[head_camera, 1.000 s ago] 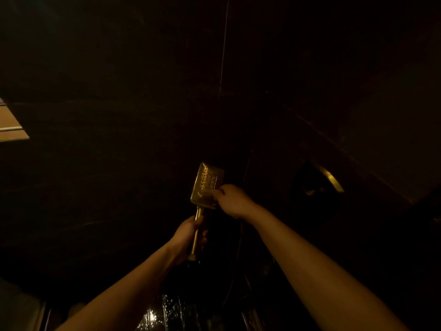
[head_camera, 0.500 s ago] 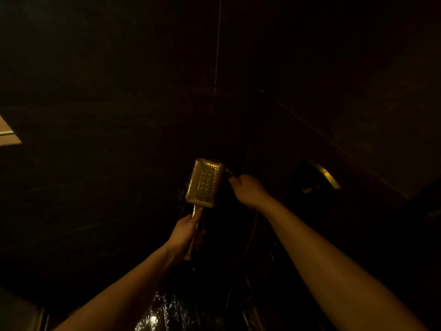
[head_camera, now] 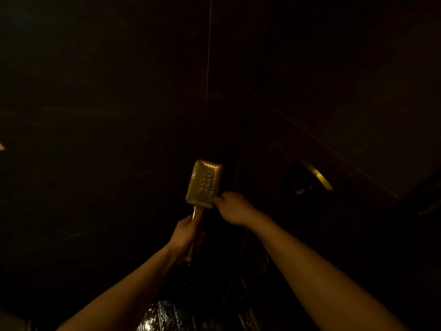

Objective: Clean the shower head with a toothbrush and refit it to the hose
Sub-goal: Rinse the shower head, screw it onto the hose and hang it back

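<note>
The scene is very dark. A gold, rectangular shower head stands upright in the middle of the view, its nozzle face turned toward me. My left hand is closed around its slim gold handle just below the head. My right hand is closed at the head's lower right corner, fingertips touching the edge. The toothbrush is hidden in the dark; I cannot tell if my right hand holds it. A thin dark line, perhaps the hose, rises behind the head.
Dark tiled walls surround the hands, with a vertical grout line above. A curved brass fitting gleams on the right wall. Wet, glistening floor shows at the bottom between my forearms.
The shower head has turned to face me more squarely and tilted upright. My right hand came off the nozzle face, swung out right, then returned to the head's lower right corner.
</note>
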